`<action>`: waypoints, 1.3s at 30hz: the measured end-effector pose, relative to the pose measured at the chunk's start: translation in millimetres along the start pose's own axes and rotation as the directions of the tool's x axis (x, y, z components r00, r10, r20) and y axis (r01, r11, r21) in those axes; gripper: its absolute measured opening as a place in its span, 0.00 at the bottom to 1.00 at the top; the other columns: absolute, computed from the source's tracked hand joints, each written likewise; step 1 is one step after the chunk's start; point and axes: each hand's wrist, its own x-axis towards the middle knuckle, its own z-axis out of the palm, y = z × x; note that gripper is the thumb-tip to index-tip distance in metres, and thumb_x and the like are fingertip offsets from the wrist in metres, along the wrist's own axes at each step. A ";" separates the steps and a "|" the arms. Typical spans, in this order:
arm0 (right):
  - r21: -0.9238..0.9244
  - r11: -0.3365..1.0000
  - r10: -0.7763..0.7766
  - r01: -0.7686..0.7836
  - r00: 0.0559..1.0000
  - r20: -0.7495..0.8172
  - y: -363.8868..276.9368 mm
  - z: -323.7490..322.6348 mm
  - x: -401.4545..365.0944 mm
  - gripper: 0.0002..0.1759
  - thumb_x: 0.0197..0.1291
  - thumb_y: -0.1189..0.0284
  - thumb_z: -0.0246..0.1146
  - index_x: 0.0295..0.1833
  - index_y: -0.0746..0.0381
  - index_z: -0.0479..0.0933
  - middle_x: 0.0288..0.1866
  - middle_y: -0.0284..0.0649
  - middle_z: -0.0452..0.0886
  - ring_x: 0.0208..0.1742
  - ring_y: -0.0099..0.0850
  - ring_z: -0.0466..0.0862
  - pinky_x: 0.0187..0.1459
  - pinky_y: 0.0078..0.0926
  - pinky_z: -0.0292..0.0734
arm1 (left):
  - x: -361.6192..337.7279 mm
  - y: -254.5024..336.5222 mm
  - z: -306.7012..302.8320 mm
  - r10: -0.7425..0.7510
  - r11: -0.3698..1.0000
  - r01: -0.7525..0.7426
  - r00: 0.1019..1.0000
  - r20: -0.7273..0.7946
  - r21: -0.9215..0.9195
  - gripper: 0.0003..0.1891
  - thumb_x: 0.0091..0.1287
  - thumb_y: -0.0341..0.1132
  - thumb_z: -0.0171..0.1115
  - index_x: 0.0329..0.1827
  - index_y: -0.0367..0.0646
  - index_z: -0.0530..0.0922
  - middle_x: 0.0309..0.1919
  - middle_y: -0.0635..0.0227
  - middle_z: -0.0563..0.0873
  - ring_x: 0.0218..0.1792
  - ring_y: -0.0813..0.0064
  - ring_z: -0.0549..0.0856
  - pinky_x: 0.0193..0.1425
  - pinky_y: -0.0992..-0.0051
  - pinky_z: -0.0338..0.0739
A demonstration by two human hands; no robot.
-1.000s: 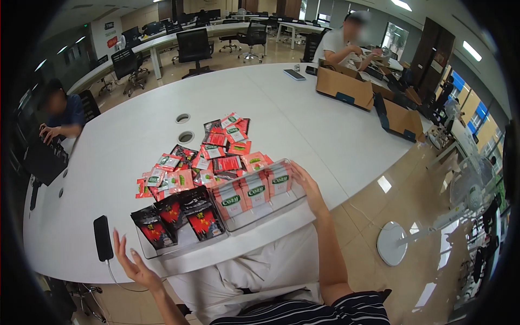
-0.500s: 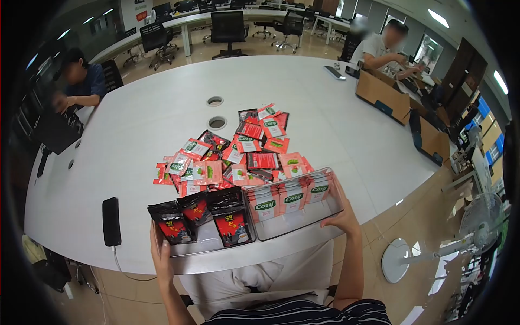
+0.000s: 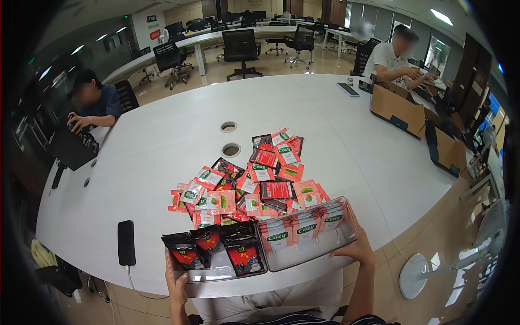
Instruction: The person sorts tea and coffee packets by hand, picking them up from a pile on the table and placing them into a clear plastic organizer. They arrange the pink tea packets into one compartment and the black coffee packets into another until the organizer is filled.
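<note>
Two clear plastic trays stand side by side at the table's near edge. In the left tray (image 3: 221, 267) are several black-and-red coffee sachets (image 3: 247, 258), upright in groups with a bare gap between them. The right tray (image 3: 320, 248) holds rows of pink-and-white Cozy tea sachets (image 3: 306, 229) along its back side. My left hand (image 3: 177, 287) is closed on the outer left end of the coffee tray, thumb at the front. At the opposite outer end, my right hand (image 3: 357, 251) grips the tea tray. Beyond both trays lies a loose pile of mixed sachets (image 3: 276, 190).
A black phone (image 3: 126, 242) with a white cable lies left of the trays. Two cable holes (image 3: 231, 150) open in the table behind the pile. One person sits far left with a black box (image 3: 73, 146), another far right behind open cardboard boxes (image 3: 398, 111). A fan (image 3: 414, 276) stands right.
My view has tipped upward, so the table and trays appear lower in it. Both hands keep their hold on the tray ends, and the sachets lie as before.
</note>
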 end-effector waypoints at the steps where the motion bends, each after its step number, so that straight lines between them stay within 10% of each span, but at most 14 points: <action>1: 0.014 1.000 0.011 -0.011 1.000 -0.007 -0.7 -0.2 0.2 0.74 0.18 0.62 0.85 0.76 0.65 0.50 0.69 0.47 0.68 0.69 0.36 0.69 0.67 0.30 0.63 | 0.2 -4.3 -1.2 0.007 1.000 -0.007 1.000 0.000 0.016 0.48 0.51 0.44 0.56 0.75 0.31 0.50 0.73 0.50 0.59 0.73 0.60 0.59 0.76 0.65 0.48; 28: 0.257 0.965 -0.043 0.045 0.999 -0.013 -2.8 3.7 0.3 0.70 0.27 0.73 0.82 0.76 0.66 0.46 0.72 0.50 0.64 0.72 0.37 0.64 0.69 0.30 0.59 | -0.7 -10.3 -6.3 0.107 0.994 -0.109 0.991 0.079 0.018 0.47 0.60 0.47 0.59 0.77 0.35 0.45 0.74 0.53 0.56 0.74 0.62 0.58 0.76 0.65 0.48; 34: -0.033 0.952 -0.298 0.305 0.896 -0.330 -9.8 -3.4 -6.0 0.49 0.37 0.69 0.79 0.67 0.69 0.63 0.64 0.51 0.72 0.65 0.43 0.72 0.64 0.37 0.66 | -45.5 -5.0 3.8 0.419 0.858 -0.228 0.828 -0.371 0.461 0.38 0.58 0.40 0.63 0.70 0.34 0.58 0.65 0.52 0.67 0.63 0.57 0.70 0.67 0.55 0.60; 36: -0.232 0.910 -0.411 0.342 0.812 -0.415 -8.2 -5.4 -29.8 0.31 0.43 0.69 0.74 0.53 0.68 0.72 0.51 0.49 0.78 0.53 0.44 0.78 0.54 0.38 0.71 | -107.6 -71.6 -39.5 0.603 0.493 -0.403 0.797 0.031 0.771 0.31 0.57 0.31 0.62 0.64 0.35 0.62 0.58 0.52 0.70 0.63 0.59 0.68 0.68 0.57 0.58; 37: -0.332 0.870 -0.482 0.363 0.764 -0.428 -9.3 -1.9 -47.8 0.20 0.46 0.69 0.71 0.43 0.67 0.76 0.41 0.46 0.81 0.45 0.44 0.80 0.47 0.38 0.74 | -124.7 -54.3 -31.1 0.596 0.586 -0.546 0.791 0.139 0.599 0.20 0.53 0.33 0.67 0.47 0.39 0.71 0.43 0.55 0.78 0.43 0.59 0.79 0.49 0.61 0.72; 39: -0.432 0.749 -0.631 0.503 0.739 -0.233 -31.6 10.1 -69.6 0.11 0.47 0.69 0.67 0.31 0.61 0.73 0.28 0.40 0.78 0.32 0.41 0.79 0.38 0.36 0.73 | -161.4 -29.8 -24.6 0.099 0.779 -0.361 0.878 0.468 0.512 0.06 0.57 0.34 0.65 0.31 0.43 0.78 0.22 0.62 0.81 0.22 0.61 0.81 0.29 0.64 0.76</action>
